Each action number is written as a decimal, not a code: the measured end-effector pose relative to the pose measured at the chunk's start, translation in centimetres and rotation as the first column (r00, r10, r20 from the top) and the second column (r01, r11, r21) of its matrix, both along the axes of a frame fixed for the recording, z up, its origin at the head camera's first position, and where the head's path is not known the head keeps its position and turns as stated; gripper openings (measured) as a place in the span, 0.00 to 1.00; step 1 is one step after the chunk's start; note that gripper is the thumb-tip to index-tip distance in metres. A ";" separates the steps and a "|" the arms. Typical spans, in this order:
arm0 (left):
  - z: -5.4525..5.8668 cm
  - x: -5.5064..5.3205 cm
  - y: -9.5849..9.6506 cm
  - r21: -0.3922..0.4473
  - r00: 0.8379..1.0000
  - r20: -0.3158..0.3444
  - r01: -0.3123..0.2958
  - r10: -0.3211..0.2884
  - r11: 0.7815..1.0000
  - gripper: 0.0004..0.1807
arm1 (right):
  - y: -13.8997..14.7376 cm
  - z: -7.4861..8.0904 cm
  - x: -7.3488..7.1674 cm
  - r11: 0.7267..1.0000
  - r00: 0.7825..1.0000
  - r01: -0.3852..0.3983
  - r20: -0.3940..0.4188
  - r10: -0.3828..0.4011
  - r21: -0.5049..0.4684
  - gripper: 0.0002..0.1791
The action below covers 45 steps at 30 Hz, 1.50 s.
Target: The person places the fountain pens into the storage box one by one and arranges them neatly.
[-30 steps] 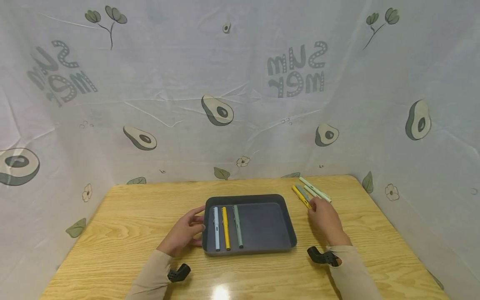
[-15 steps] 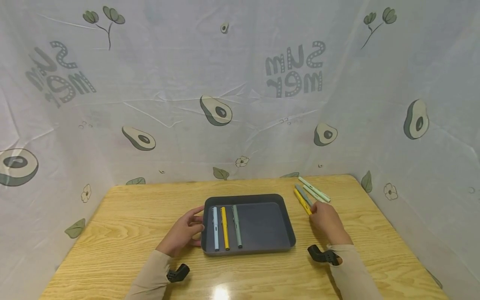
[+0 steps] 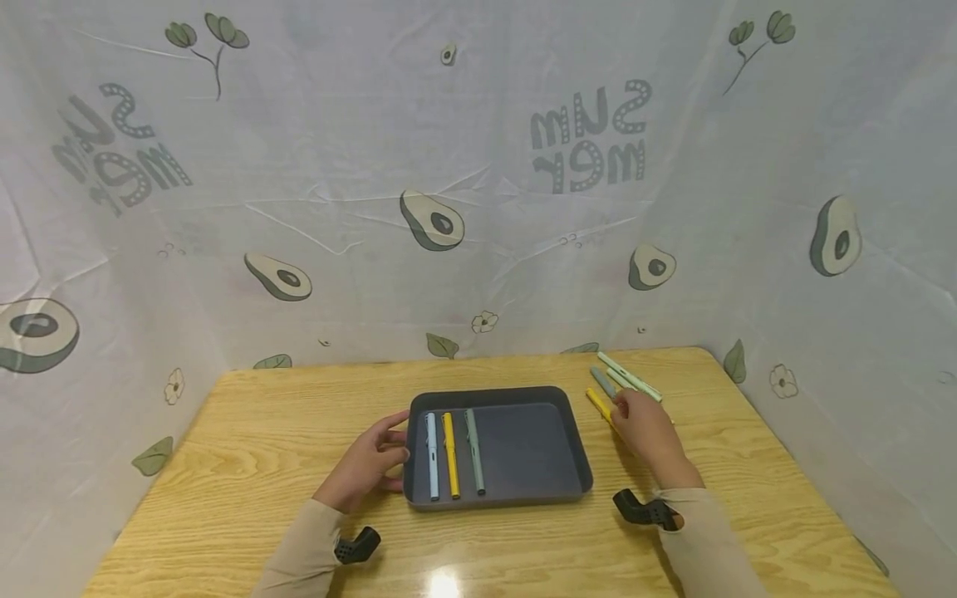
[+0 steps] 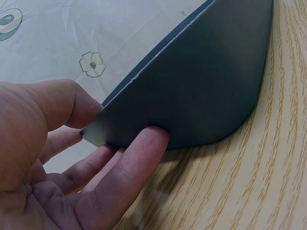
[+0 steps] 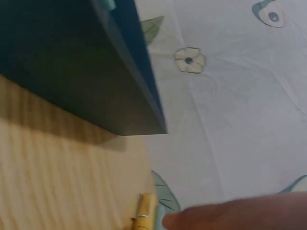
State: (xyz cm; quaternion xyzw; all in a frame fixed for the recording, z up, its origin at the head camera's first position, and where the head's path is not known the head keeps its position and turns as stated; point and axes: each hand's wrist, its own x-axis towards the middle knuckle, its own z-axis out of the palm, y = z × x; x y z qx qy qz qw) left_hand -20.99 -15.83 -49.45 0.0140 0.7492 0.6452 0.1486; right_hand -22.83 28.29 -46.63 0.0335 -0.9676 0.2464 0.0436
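My left hand rests at the left wall of a dark grey rectangular tray, thumb at the rim and fingers spread along the outside. In the left wrist view its fingers lie close to the tray's outer wall. A light blue pen, a yellow pen and a grey-green pen lie side by side in the tray's left half. My right hand is over a second yellow pen and a second grey-green pen. It covers their near ends; I cannot tell whether it pinches either.
Two pale green pens lie just beyond my right hand on the wooden table. A light patterned curtain hangs behind the table and along both sides. Each wrist wears a black camera mount.
The second yellow pen has shifted towards me, away from the grey-green pen beside it. My right hand dipped nearer, then moved back up slightly. My left hand and the tray stayed put.
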 end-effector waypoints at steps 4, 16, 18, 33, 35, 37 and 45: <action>0.0 0.0 0.2 0.006 1.000 -0.003 0.005 -0.005 1.000 0.38 | -0.6 -0.6 -0.1 0.996 0.993 -0.066 -0.093 0.071 0.059 0.19; 0.0 -0.2 0.2 0.016 1.000 -0.008 0.017 -0.017 1.000 0.38 | -0.4 -1.2 -0.4 0.996 0.998 -0.057 -0.023 0.058 0.063 0.17; 0.0 -0.2 0.1 0.018 1.000 -0.006 0.018 -0.018 1.000 0.38 | -0.4 -1.1 -0.5 0.997 0.999 -0.047 -0.015 0.048 0.061 0.10; 0.1 -0.2 0.0 0.022 1.000 0.009 0.005 -0.005 1.000 0.38 | -0.8 -0.8 0.0 0.997 0.991 0.049 0.125 -0.055 0.054 0.19; 0.0 -0.1 -0.1 0.022 1.000 0.009 0.003 -0.003 1.000 0.38 | -0.8 -0.7 0.0 0.997 0.989 0.051 0.135 -0.059 0.062 0.18; 0.1 0.0 -0.1 0.019 1.000 0.009 0.001 -0.001 1.000 0.38 | -0.8 -0.5 0.0 0.996 0.986 0.055 0.155 -0.065 0.071 0.18; 0.0 0.0 -0.1 0.023 1.000 0.003 0.005 -0.005 1.000 0.38 | -0.7 0.3 0.3 0.995 0.975 0.077 0.203 -0.089 0.064 0.15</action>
